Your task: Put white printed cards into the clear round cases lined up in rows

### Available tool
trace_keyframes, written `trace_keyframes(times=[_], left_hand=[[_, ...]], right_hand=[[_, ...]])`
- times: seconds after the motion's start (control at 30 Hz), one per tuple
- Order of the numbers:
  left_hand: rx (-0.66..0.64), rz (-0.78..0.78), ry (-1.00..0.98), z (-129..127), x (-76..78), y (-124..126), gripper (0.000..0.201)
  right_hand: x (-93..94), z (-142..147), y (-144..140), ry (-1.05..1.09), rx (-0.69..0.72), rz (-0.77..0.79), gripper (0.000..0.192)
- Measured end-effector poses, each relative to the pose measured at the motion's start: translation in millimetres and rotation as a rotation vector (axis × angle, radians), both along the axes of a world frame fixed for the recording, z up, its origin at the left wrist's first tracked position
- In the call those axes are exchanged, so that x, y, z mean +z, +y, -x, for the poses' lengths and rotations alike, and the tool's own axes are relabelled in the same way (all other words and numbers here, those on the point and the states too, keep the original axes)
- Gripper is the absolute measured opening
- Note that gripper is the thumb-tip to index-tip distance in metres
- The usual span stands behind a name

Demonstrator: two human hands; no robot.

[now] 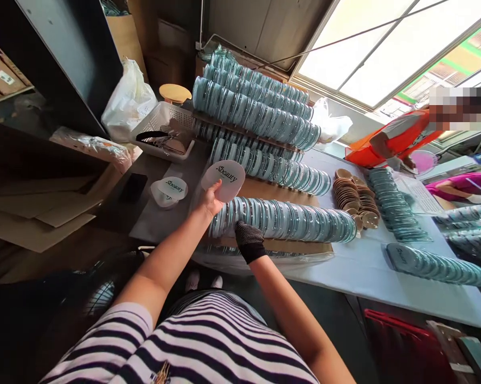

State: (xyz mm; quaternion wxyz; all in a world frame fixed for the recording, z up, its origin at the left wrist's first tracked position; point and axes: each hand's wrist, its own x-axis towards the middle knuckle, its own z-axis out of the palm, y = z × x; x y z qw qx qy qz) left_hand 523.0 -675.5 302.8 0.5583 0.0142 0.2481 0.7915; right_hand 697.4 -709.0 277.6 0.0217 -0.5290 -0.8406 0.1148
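My bare left hand (212, 201) is closed on a white rounded disc (224, 186) printed "sbeauty", thumb on its printed face. My right hand (250, 240), in a dark dotted glove, is at the near side of a long row of plastic-wrapped round discs (296, 220). Its fingers look curled in against the row; what they grip, if anything, is hidden. The row lies on brown cardboard (260, 191). Left of my left hand, more white printed discs (173, 188) overlap on the table.
Stacked rows of wrapped discs (256, 112) rise at the back. A white basket (160, 125) stands back left, near a dark phone-like slab (133, 188). Brown discs (346, 192) and further rows (436, 264) lie right on the white table (368, 266). A person in orange (400, 136) works beyond.
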Motion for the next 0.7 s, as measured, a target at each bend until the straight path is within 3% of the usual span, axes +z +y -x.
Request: trace_keyframes(times=[0.13, 0.23, 0.3, 0.4, 0.5, 0.63, 0.7], left_hand=[[0.059, -0.002, 0.044, -10, -1.7, -1, 0.038], [0.177, -0.03, 0.109, -19, -2.1, 0, 0.042], [0.232, -0.053, 0.16, -24, -1.0, -1, 0.045], [0.272, -0.073, 0.221, -32, 2.4, -8, 0.051], [0.286, -0.069, 0.255, -39, 5.0, -20, 0.057], [0.261, -0.02, 0.333, -44, 3.3, -37, 0.054], [0.238, 0.043, 0.374, -46, 2.2, -44, 0.051]], right_hand=[[3.1, -9, 4, 0.282, 0.021, 0.281, 0.027], [14.9, -16, 11, 0.464, 0.052, 0.284, 0.03], [31.7, -17, 22, 0.562, 0.006, 0.177, 0.037], [62.8, -16, 41, 0.645, -0.066, -0.145, 0.043], [82.6, -15, 44, 0.607, 0.015, -0.382, 0.058], [78.2, -10, 16, 0.548, 0.175, -0.547, 0.05], [70.0, -6, 4, 0.551, 0.159, -0.493, 0.042]])
